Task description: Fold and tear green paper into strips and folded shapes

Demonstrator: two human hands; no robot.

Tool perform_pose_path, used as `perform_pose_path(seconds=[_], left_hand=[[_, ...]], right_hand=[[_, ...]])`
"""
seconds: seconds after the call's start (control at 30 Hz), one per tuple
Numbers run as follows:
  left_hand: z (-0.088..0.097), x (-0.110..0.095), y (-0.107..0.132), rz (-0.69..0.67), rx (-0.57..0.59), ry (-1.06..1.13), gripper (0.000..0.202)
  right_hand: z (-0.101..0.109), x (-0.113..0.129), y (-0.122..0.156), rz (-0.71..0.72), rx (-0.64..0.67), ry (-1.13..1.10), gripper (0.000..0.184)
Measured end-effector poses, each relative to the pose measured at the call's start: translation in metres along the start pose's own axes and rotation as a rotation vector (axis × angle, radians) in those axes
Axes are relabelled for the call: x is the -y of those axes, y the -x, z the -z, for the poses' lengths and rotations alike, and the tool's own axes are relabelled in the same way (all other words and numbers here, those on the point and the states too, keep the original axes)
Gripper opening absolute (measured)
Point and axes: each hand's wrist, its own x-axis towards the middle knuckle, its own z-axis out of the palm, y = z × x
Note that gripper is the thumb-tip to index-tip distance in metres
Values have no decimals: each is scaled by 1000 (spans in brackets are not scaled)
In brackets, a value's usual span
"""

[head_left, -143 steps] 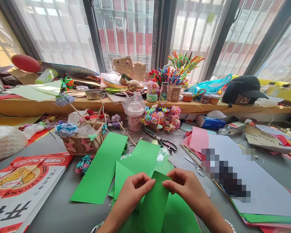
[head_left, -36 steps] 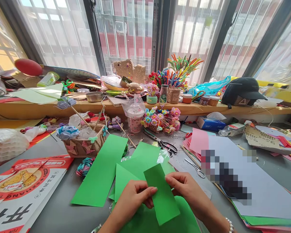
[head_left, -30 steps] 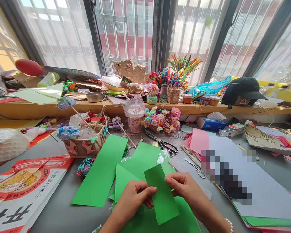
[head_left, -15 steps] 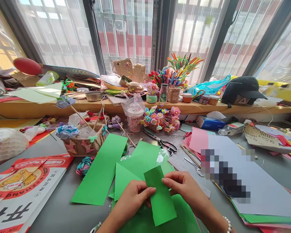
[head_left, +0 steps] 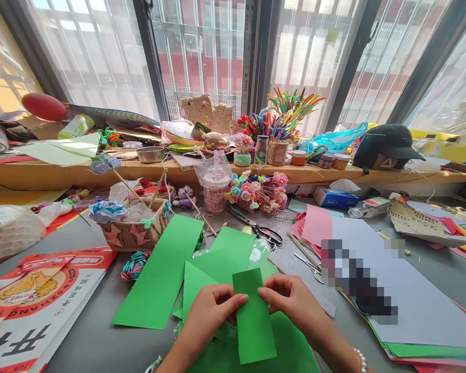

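Observation:
A narrow green paper strip point(head_left: 254, 316) is held above more green sheets low in the middle of the view. My left hand point(head_left: 209, 316) pinches its left edge near the top, fingers closed on it. My right hand point(head_left: 291, 303) pinches the right edge at the same height, thumb and fingers pressed on the paper. A long green strip point(head_left: 161, 272) lies flat on the grey table to the left. Other green pieces point(head_left: 225, 254) lie behind the held strip.
Black-handled scissors point(head_left: 266, 233) and a smaller pair point(head_left: 308, 264) lie behind my right hand. A woven basket of paper flowers point(head_left: 134, 228) stands at left, a plastic cup point(head_left: 215, 189) and flower bunch point(head_left: 256, 191) farther back. Coloured paper stack point(head_left: 404, 295) at right, printed red sheet point(head_left: 34, 295) at left.
The green strip has turned from a leftward tilt to nearly upright between my hands. My fingertips have come closer together near its top edge.

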Motion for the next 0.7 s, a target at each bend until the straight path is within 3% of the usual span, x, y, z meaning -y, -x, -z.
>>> perform_pose_path(seconds=[0.27,0.7], left_hand=[[-2,3,2,-31,96,-68,35],[-2,0,3,-38,121,-65,37]], right_hand=[[-4,-9,-4,45,-34,96,30],[-6,-7,-2,21,-77,107,31]])
